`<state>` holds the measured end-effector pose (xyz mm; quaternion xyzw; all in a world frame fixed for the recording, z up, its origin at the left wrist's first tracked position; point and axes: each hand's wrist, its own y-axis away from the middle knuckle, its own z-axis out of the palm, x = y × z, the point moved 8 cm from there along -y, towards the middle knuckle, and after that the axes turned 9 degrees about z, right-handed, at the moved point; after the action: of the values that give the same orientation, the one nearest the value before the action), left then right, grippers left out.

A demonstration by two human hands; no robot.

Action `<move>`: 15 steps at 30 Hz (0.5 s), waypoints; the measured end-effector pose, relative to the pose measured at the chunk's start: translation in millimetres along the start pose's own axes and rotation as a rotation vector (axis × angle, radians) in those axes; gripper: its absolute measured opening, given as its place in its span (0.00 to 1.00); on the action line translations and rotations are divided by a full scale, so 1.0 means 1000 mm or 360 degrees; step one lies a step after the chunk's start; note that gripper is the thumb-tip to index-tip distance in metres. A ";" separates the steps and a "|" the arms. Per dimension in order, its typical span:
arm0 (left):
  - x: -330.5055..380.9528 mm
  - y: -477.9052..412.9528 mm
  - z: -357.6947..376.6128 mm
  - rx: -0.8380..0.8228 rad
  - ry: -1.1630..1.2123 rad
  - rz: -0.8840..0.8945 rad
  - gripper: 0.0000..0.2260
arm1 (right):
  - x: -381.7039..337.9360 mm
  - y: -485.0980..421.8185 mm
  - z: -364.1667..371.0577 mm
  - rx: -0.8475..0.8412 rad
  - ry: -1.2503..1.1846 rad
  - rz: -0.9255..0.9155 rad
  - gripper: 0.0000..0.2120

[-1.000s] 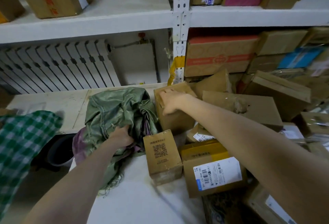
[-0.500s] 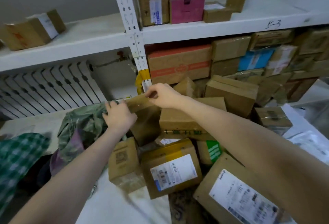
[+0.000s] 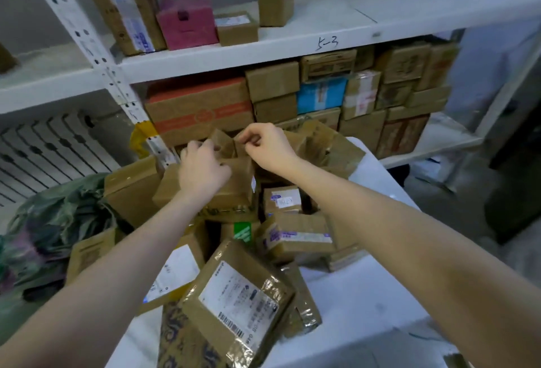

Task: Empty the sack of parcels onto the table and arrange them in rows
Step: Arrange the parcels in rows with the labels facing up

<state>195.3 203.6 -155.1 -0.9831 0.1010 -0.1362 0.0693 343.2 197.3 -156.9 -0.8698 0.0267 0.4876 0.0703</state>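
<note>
A heap of several brown cardboard parcels (image 3: 295,236) lies jumbled on the white table (image 3: 366,294). The crumpled green sack (image 3: 55,221) slumps at the table's left edge. At the far top of the heap stands a small brown box (image 3: 225,144). My left hand (image 3: 202,168) holds its left side, fingers curled on it. My right hand (image 3: 263,145) pinches its right top edge. A flat taped parcel with a white label (image 3: 237,297) lies nearest to me.
A white metal shelf unit (image 3: 263,48) stands right behind the table, its lower level packed with stacked boxes (image 3: 345,95) and its upper level holding a pink box (image 3: 187,24) and brown cartons. A white radiator (image 3: 49,148) is at the left. Floor shows at the right.
The view swung right and up. My left hand left the sack and both hands moved from the larger box at the left to the small box at the top of the heap.
</note>
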 end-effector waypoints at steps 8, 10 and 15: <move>0.063 -0.047 0.043 -0.0113 0.0134 0.0189 0.20 | 0.072 -0.022 -0.051 0.0263 0.0036 0.0218 0.12; 0.074 -0.062 0.053 -0.0165 0.0141 0.0221 0.20 | 0.089 -0.030 -0.060 0.0296 0.0073 0.0298 0.13; 0.094 -0.092 0.076 -0.0276 0.0123 0.0262 0.23 | 0.131 -0.047 -0.086 0.0389 0.0335 0.0435 0.20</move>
<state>321.5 280.6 -188.6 -0.9678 0.1953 -0.1586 -0.0091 489.5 233.8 -220.3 -0.8893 0.2107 0.3921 0.1051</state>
